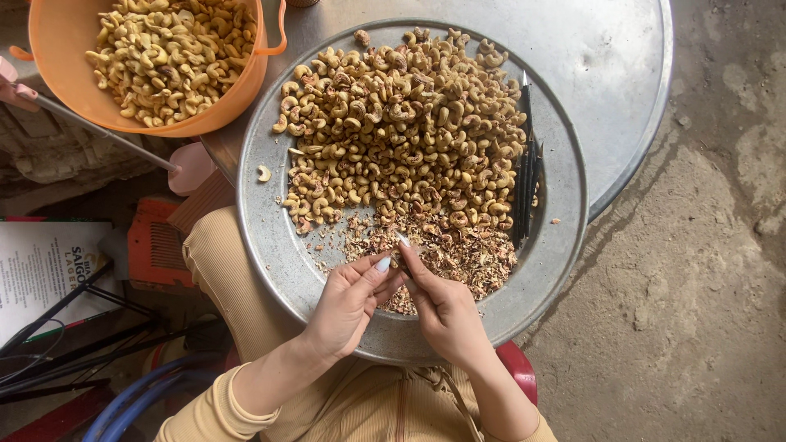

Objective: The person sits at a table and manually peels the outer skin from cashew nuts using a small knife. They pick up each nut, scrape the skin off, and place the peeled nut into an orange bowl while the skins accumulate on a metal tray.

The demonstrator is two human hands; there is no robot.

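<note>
Pinching a nut: a single cashew, almost wholly hidden, sits between the fingertips of both hands at lower centre of the frame, just above the heap of peeled skins (446,258).
Grip: left hand (348,303) and right hand (442,307) meet fingertip to fingertip, both closed on the cashew; which way it lies cannot be told.
Nearer hand: neither, as both touch it.
Tray: the round metal tray (278,245) rests on the person's lap, with the unpeeled cashew pile (401,123) filling its upper half, up-frame of the hands.
Tools: dark thin blades (526,164) lie along the tray's right rim, apart from both hands.
Beyond: an orange bowl (57,41) of cashews at upper left.
Hidden: any tool in the right hand, masked by fingers.
</note>
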